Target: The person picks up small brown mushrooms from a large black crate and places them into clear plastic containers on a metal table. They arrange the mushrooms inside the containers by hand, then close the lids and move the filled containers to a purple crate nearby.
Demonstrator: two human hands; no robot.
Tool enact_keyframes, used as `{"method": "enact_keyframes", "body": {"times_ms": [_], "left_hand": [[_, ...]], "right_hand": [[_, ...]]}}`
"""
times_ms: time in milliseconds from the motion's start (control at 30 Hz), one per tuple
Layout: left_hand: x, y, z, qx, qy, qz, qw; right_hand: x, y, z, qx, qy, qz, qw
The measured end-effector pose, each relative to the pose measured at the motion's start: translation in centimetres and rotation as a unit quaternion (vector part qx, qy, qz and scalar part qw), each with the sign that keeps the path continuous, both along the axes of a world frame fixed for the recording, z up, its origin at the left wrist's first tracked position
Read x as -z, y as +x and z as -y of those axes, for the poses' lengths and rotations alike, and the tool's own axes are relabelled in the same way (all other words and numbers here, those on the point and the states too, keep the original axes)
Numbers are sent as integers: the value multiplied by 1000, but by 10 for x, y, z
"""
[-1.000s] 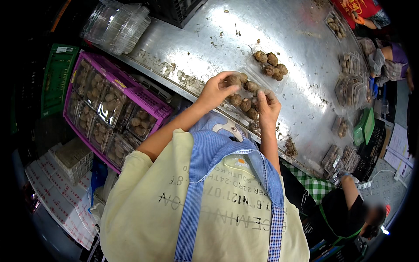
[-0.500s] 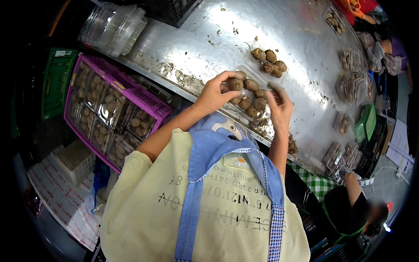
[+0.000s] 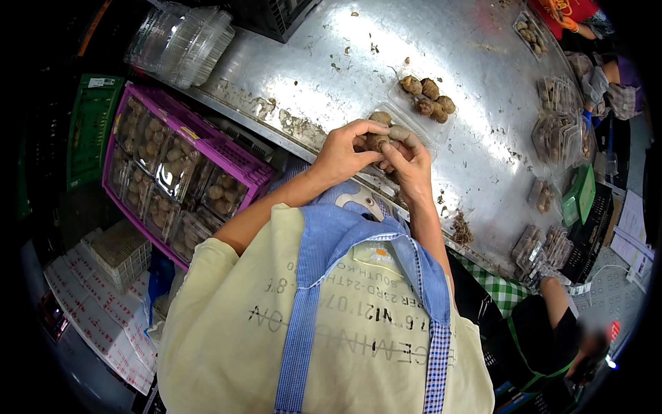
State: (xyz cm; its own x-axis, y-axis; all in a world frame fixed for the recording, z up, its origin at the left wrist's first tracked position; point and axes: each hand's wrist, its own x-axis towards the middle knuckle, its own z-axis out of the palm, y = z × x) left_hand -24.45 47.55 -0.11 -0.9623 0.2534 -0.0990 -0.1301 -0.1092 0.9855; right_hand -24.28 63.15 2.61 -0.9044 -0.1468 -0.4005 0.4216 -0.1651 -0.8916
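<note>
My left hand (image 3: 348, 148) and my right hand (image 3: 407, 162) meet at the near side of the steel table, both closed on a brown, knobbly tuber (image 3: 378, 141). Under and just beyond my fingers is a clear plastic tray (image 3: 417, 131) with another tuber (image 3: 380, 117) in it; my hands hide most of what else lies there. Farther back, a small pile of similar tubers (image 3: 427, 96) rests on clear plastic.
A purple crate (image 3: 214, 152) of packed clamshells stands at left, stacked clear containers (image 3: 186, 48) and a black crate (image 3: 276, 14) above. Filled packs (image 3: 555, 138) and a green box (image 3: 579, 193) line the table's right. Co-workers (image 3: 569, 21) (image 3: 552, 303) work at right.
My right hand has moved leftward from the tray's right side to join my left hand on the tuber. The tubers below my hands are now largely covered.
</note>
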Motion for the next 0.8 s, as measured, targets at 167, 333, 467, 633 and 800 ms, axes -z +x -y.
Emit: {"method": "enact_keyframes", "body": {"times_ms": [167,333,467,633,800], "left_hand": [[-6,1,-3,-7,-1,17,1000],[-4,-2,-6,7,77,97,992],[10,-4,-8,-36,103,19,994],[11,-3,-4,-12,117,62,991],[0,-3,-4,18,110,67,991]], "right_hand": [[5,-2,3,13,34,-2,999],[9,-3,-1,53,-14,19,998],[18,1,-13,-16,-11,-62,998],[9,3,-5,-66,142,-173,972],[20,6,-3,-56,251,-206,944]]}}
